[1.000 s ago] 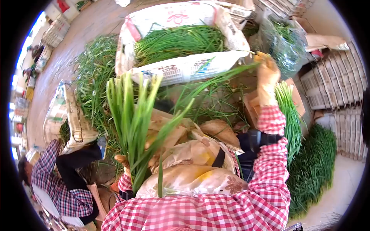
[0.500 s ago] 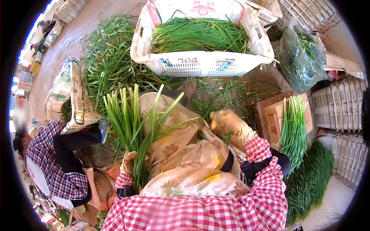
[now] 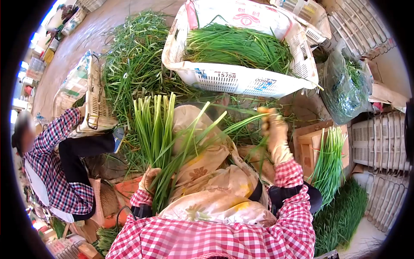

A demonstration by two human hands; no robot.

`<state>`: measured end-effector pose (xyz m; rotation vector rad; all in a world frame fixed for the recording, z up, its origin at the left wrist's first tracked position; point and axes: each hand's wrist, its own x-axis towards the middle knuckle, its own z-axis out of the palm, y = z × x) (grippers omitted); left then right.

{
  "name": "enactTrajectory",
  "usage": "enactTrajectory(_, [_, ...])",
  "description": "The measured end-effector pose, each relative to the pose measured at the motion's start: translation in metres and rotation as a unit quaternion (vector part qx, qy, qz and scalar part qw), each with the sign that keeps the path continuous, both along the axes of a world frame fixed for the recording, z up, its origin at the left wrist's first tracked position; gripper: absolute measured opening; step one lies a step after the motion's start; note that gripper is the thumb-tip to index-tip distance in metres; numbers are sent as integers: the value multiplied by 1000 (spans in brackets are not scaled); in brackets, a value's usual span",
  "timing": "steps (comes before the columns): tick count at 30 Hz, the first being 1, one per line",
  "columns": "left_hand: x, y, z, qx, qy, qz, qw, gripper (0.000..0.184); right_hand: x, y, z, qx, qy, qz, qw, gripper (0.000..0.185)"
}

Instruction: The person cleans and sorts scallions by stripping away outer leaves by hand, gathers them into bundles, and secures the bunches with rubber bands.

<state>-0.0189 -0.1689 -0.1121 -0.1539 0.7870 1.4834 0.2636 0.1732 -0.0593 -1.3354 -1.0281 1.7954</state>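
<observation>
My gloved left hand (image 3: 149,179) is wrapped round the lower part of a bunch of long green stalks (image 3: 156,129), whose pale ends point up and away from me. Several stalks fan out to the right over my stained apron (image 3: 202,172). To the right, my gloved right hand (image 3: 275,131) is raised and closed on a few thin green leaves that stretch left from its fingers. Beyond both hands is a white crate (image 3: 241,80) of green stalks (image 3: 237,47).
Loose greens (image 3: 138,64) heap at the upper left. A co-worker in a checked shirt (image 3: 56,172) sits left beside a crate (image 3: 97,103). A tied bundle (image 3: 330,164) leans on a wooden box (image 3: 306,151); a plastic bag (image 3: 347,86) and stacked crates (image 3: 379,140) are at right.
My right hand lowered from the crate's right corner to near my lap, then moved out right and up with leaves. My left hand keeps its bunch. The co-worker's arm now reaches to the crate.
</observation>
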Motion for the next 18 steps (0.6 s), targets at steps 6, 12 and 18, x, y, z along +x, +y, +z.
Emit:
enactTrajectory(6, [5,20,17,-8,69,-62,996,35,7,13,-1,344,-66,-2,937,20])
enactTrajectory(12, [16,35,37,-56,75,-43,995,51,-51,-26,15,-169,80,231,955,26])
enactTrajectory(18, [4,27,7,-2,110,-43,993,68,-61,-27,19,-78,-36,274,958,17])
